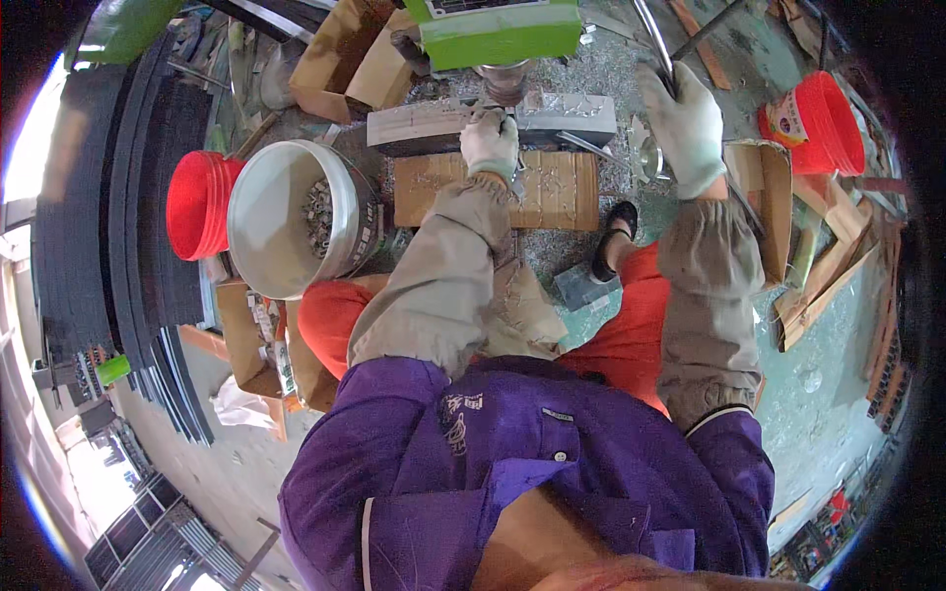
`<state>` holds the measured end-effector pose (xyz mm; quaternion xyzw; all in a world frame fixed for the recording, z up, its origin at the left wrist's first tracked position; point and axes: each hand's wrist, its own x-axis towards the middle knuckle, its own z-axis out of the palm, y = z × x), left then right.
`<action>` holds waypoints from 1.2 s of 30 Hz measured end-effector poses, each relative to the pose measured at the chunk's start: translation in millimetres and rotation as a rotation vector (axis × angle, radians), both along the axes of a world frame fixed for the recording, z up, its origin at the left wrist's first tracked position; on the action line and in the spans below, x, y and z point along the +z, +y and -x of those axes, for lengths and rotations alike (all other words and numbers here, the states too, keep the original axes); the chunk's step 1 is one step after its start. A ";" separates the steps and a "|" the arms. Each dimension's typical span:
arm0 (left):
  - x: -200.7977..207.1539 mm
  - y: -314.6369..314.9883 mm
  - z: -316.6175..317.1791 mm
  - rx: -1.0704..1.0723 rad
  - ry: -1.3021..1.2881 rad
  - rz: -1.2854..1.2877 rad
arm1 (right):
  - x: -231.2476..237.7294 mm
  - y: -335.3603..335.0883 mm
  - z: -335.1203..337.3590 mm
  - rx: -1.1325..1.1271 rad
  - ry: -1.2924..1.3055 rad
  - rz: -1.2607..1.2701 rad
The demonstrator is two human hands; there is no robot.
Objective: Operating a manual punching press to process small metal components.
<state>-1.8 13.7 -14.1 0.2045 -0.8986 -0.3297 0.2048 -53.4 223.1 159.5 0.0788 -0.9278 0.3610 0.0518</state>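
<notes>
My left hand, in a white glove, is at the grey metal machine table, right below the chuck of a green drill press. Its fingers are closed, and what they hold is hidden by the glove. To the right, my right hand, also gloved, is wrapped round a shiny metal lever of the press. Metal shavings lie scattered over the machine table and on the flattened cardboard before it.
Left stand a white bucket with small metal pieces inside, a red bucket and stacked dark bars. An open carton sits behind. A red bucket and a cardboard box are at right.
</notes>
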 end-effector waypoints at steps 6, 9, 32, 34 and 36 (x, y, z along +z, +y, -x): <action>-0.2 0.3 1.4 -0.020 0.065 -0.012 | -19.0 -15.8 14.8 -0.159 0.075 0.063; 0.1 -2.6 4.6 -0.006 -0.013 0.028 | -30.1 -18.4 26.0 -0.159 0.110 0.023; 22.1 -19.1 -24.2 0.132 -0.154 0.019 | 5.5 7.4 -3.7 0.076 0.077 0.020; 29.6 -34.9 -49.9 0.113 -0.087 -0.223 | -3.4 16.9 6.3 0.097 0.085 -0.019; 37.7 -54.4 -76.5 0.179 0.032 -0.206 | 7.5 18.2 1.9 0.105 -0.076 0.136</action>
